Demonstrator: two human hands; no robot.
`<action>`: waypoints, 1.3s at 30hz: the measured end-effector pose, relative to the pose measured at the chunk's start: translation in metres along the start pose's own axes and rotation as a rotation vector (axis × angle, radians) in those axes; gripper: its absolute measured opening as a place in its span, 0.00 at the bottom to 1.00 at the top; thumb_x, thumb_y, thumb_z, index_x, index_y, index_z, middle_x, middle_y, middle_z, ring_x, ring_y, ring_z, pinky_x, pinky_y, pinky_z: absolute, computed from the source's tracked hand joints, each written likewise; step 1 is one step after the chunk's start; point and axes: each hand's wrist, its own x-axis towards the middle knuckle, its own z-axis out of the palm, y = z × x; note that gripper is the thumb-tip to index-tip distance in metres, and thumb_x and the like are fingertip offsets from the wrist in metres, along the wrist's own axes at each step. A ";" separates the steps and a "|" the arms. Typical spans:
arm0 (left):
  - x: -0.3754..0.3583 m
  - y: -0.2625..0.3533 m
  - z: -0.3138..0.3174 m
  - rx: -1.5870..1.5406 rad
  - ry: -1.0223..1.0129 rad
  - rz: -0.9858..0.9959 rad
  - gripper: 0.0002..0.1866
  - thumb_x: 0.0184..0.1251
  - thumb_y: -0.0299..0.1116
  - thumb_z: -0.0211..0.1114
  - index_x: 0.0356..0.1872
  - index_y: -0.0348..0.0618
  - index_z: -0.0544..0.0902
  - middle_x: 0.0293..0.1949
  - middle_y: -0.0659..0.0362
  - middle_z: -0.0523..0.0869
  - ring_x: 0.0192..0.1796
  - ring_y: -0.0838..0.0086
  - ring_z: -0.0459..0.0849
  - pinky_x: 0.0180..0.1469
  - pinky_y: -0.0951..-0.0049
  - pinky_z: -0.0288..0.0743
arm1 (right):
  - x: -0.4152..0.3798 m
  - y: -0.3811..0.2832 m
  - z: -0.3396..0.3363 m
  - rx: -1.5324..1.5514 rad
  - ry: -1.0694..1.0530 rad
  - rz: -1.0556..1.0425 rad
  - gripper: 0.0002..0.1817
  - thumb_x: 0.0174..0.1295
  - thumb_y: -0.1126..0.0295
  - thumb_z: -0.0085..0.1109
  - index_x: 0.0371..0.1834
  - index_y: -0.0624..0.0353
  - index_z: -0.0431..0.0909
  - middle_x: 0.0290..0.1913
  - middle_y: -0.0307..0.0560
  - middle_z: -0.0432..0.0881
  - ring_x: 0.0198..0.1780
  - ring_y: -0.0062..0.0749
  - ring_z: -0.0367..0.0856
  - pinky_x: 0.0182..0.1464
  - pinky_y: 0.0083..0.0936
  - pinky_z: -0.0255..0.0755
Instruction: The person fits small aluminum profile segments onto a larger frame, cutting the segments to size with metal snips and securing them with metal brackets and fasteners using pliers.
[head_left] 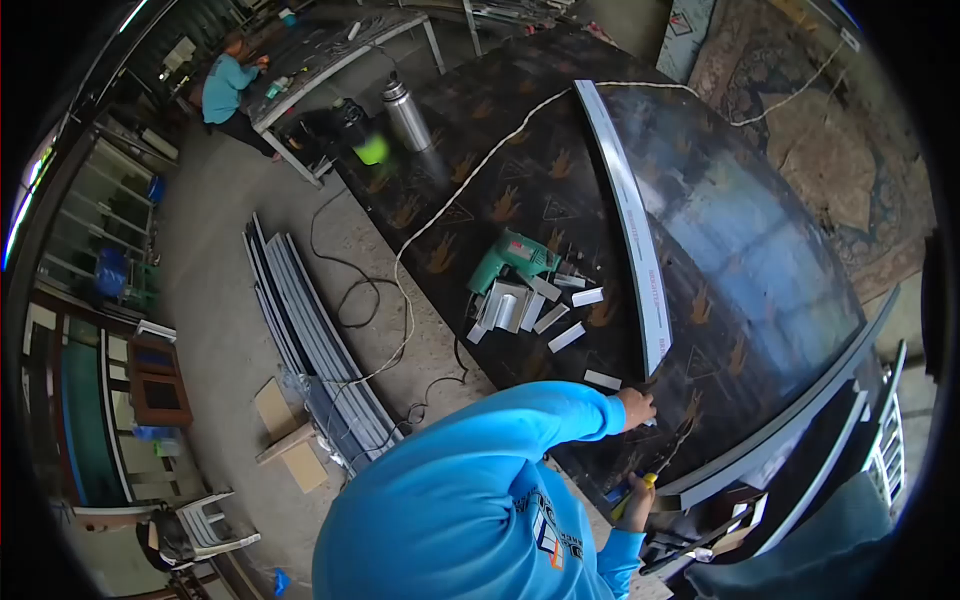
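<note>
My left hand (636,408) is closed at the dark table's near edge, with a small pale item at its fingertips, too small to name. Closer to my body, my right hand (635,505) grips a yellow-handled tool (649,481); a thin shaft seems to point away from it over the table. A short white metal piece (602,380) lies just beyond my left hand. Farther up are several cut metal pieces (550,318) beside a green power drill (515,258) on its side. A long white metal profile (630,210) runs across the dark table (560,205).
A steel bottle (406,117) and white cord (497,150) are on the table. Long profiles (790,420) lie along its right edge. More profiles (325,350) and black cable (345,315) are on the floor at left. Another person (228,90) sits at a far bench (335,65).
</note>
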 end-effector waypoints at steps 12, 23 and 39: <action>-0.001 0.006 -0.011 0.006 -0.027 -0.029 0.07 0.60 0.31 0.62 0.35 0.43 0.87 0.38 0.52 0.86 0.42 0.59 0.88 0.41 0.61 0.82 | 0.013 -0.015 0.011 -0.058 -0.063 0.017 0.13 0.51 0.74 0.59 0.42 0.58 0.75 0.33 0.36 0.77 0.32 0.23 0.76 0.35 0.20 0.70; -0.228 -0.048 -0.056 -0.361 -0.032 -0.536 0.10 0.53 0.40 0.69 0.31 0.47 0.85 0.32 0.50 0.86 0.39 0.51 0.85 0.41 0.49 0.77 | 0.044 -0.032 0.016 -0.734 0.125 -0.241 0.37 0.45 0.65 0.68 0.60 0.70 0.68 0.49 0.59 0.77 0.48 0.46 0.78 0.52 0.36 0.71; -0.318 -0.125 0.035 -0.555 0.277 -1.168 0.21 0.51 0.42 0.72 0.46 0.43 0.84 0.43 0.44 0.87 0.48 0.49 0.84 0.52 0.54 0.77 | 0.139 -0.049 0.054 -1.312 0.515 -0.187 0.61 0.39 0.55 0.75 0.78 0.49 0.48 0.70 0.64 0.59 0.73 0.60 0.55 0.73 0.54 0.47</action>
